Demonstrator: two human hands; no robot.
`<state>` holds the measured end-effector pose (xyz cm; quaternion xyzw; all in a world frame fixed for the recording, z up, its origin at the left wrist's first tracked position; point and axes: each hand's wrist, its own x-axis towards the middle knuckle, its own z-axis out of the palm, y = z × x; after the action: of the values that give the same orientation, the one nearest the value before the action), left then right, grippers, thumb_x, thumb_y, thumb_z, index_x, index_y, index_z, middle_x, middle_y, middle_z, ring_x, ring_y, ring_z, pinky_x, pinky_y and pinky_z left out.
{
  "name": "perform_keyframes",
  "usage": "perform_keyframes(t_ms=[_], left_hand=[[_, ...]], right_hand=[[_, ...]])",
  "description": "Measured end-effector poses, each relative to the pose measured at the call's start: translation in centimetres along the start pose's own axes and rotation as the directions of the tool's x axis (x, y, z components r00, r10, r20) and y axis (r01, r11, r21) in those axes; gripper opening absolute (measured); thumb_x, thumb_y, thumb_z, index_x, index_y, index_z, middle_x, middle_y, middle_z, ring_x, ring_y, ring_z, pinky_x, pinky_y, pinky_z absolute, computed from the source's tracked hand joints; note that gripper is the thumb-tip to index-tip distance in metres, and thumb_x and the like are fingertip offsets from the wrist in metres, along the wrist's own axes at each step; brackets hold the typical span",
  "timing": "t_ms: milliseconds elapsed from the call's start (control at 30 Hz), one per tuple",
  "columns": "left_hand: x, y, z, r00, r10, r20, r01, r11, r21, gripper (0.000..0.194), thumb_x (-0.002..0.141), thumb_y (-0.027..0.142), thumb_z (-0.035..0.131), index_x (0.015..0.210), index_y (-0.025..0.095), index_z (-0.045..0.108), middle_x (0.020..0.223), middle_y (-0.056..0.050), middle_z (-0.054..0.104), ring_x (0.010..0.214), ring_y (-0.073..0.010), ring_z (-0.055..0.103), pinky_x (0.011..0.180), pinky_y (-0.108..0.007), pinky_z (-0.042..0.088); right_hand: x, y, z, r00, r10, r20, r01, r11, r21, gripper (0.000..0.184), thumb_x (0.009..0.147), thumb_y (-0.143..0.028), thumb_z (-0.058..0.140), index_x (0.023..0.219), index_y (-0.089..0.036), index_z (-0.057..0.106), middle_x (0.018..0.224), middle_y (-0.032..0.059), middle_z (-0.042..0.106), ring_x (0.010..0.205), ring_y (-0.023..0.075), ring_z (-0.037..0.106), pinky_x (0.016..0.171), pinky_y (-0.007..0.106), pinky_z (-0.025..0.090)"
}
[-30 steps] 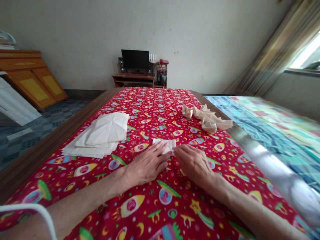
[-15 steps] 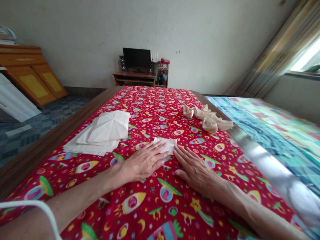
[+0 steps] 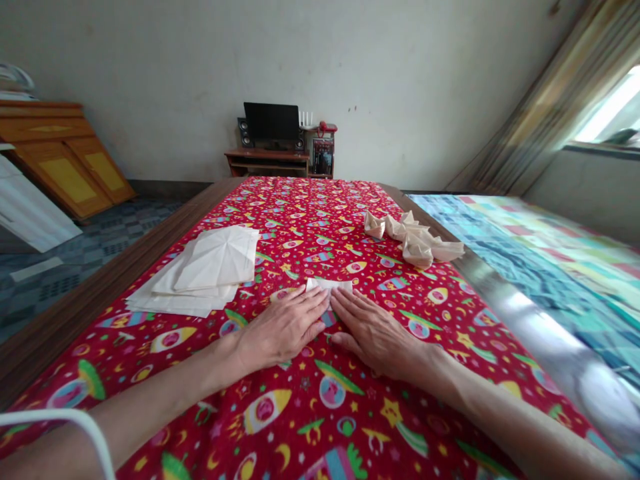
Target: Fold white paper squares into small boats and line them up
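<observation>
Soft daylight from the right-hand window (image 3: 614, 110), stretched, smeary edges.

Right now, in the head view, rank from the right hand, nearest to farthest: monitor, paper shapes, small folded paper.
1. Small folded paper: partly under the fingers.
2. Paper shapes: ahead, to the right.
3. Monitor: far back, to the left.

Past the far edge of the table (image 3: 155, 240), a monitor (image 3: 271, 122) tops a stand (image 3: 267, 154) before a pale wall (image 3: 400, 80). A wooden cabinet (image 3: 65, 160) stands off the left edge, a bright, curtained window (image 3: 613, 110) off the right.
</observation>
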<state>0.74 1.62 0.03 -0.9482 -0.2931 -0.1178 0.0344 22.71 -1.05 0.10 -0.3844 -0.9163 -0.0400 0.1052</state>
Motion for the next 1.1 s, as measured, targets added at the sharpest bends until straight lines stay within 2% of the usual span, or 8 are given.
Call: perform_keyframes(t_ms=[200, 500, 567, 633, 700, 800, 933, 1100], left_hand=[[1.2, -0.7, 0.6, 0.993, -0.095, 0.074, 0.09, 0.994, 0.058, 0.05, 0.098, 0.039, 0.026, 0.136, 0.011, 0.04, 0.147, -0.011, 0.033, 0.137, -0.0222, 0.028, 0.111, -0.039, 0.023], [-0.5, -2.1, 0.2, 0.986, -0.143, 0.081, 0.14, 0.989, 0.045, 0.046, 0.099, 0.036, 0.024, 0.139, 0.019, 0.037, 0.148, -0.004, 0.032, 0.138, -0.018, 0.027, 0.113, -0.041, 0.02], [-0.5, -2.2, 0.3, 0.988, -0.145, 0.056, 0.143, 0.989, 0.028, 0.044, 0.099, 0.035, 0.024, 0.137, 0.019, 0.04, 0.147, -0.004, 0.035, 0.136, -0.0181, 0.03, 0.112, -0.041, 0.022], [-0.3, -2.2, 0.5, 0.988, -0.155, 0.003, 0.155, 0.988, 0.001, 0.043, 0.098, 0.032, 0.026, 0.134, 0.018, 0.045, 0.143, -0.006, 0.042, 0.134, -0.0183, 0.036, 0.111, -0.041, 0.026], [-0.1, -2.2, 0.7, 0.984, -0.165, -0.061, 0.163, 0.986, -0.036, 0.041, 0.098, 0.029, 0.027, 0.13, 0.016, 0.049, 0.138, -0.007, 0.049, 0.13, -0.018, 0.041, 0.11, -0.04, 0.029], [0.1, -2.3, 1.0, 0.978, -0.162, -0.131, 0.151, 0.984, -0.091, 0.04, 0.097, 0.026, 0.029, 0.129, 0.014, 0.05, 0.136, -0.009, 0.05, 0.129, -0.0179, 0.043, 0.109, -0.039, 0.033], [0.0, -2.4, 1.2, 0.976, -0.15, -0.157, 0.131, 0.984, -0.124, 0.041, 0.097, 0.025, 0.03, 0.133, 0.014, 0.046, 0.14, -0.011, 0.045, 0.131, -0.0191, 0.04, 0.11, -0.04, 0.034], [0.0, -2.4, 1.2, 0.976, -0.145, -0.163, 0.123, 0.983, -0.139, 0.042, 0.097, 0.025, 0.03, 0.137, 0.016, 0.041, 0.142, -0.01, 0.043, 0.131, -0.0188, 0.039, 0.111, -0.04, 0.033]], right_hand=[[0.4, 1.5, 0.8, 0.996, 0.089, 0.0, -0.089, 0.994, -0.062, 0.059, 0.095, -0.044, 0.033, 0.136, -0.002, 0.042, 0.142, 0.0221, 0.036, 0.134, 0.0281, 0.031, 0.109, 0.043, 0.033], [-0.5, 2.4, 0.6, 0.987, 0.153, -0.053, -0.155, 0.987, -0.038, 0.05, 0.096, -0.038, 0.032, 0.131, -0.007, 0.049, 0.137, 0.0179, 0.046, 0.131, 0.0266, 0.039, 0.105, 0.043, 0.037], [-0.5, 2.6, 0.6, 0.97, 0.211, -0.124, -0.208, 0.978, 0.032, 0.044, 0.096, -0.037, 0.031, 0.126, -0.013, 0.054, 0.129, 0.0148, 0.055, 0.122, 0.0242, 0.049, 0.098, 0.039, 0.043], [-0.4, 2.8, 0.6, 0.928, 0.311, -0.206, -0.295, 0.95, 0.103, 0.039, 0.096, -0.038, 0.032, 0.117, -0.018, 0.058, 0.112, 0.0118, 0.064, 0.105, 0.0218, 0.059, 0.086, 0.035, 0.048], [-0.2, 2.9, 0.6, 0.886, 0.398, -0.239, -0.372, 0.916, 0.15, 0.036, 0.096, -0.042, 0.034, 0.105, -0.02, 0.06, 0.093, 0.0083, 0.067, 0.085, 0.0193, 0.063, 0.074, 0.031, 0.048], [0.3, 2.8, 0.6, 0.869, 0.455, -0.196, -0.429, 0.889, 0.162, 0.033, 0.091, -0.049, 0.043, 0.087, -0.02, 0.058, 0.077, 0.0034, 0.064, 0.069, 0.0159, 0.06, 0.064, 0.027, 0.042], [1.1, 2.3, 0.7, 0.862, 0.489, -0.133, -0.475, 0.871, 0.125, 0.037, 0.079, -0.056, 0.059, 0.078, -0.019, 0.054, 0.077, 0.0019, 0.061, 0.065, 0.0145, 0.056, 0.059, 0.026, 0.035], [1.4, 1.6, 0.7, 0.821, 0.571, -0.005, -0.552, 0.794, 0.254, 0.026, 0.076, -0.04, 0.064, 0.067, -0.019, 0.051, 0.061, -0.0032, 0.055, 0.055, 0.0108, 0.049, 0.052, 0.022, 0.028]])
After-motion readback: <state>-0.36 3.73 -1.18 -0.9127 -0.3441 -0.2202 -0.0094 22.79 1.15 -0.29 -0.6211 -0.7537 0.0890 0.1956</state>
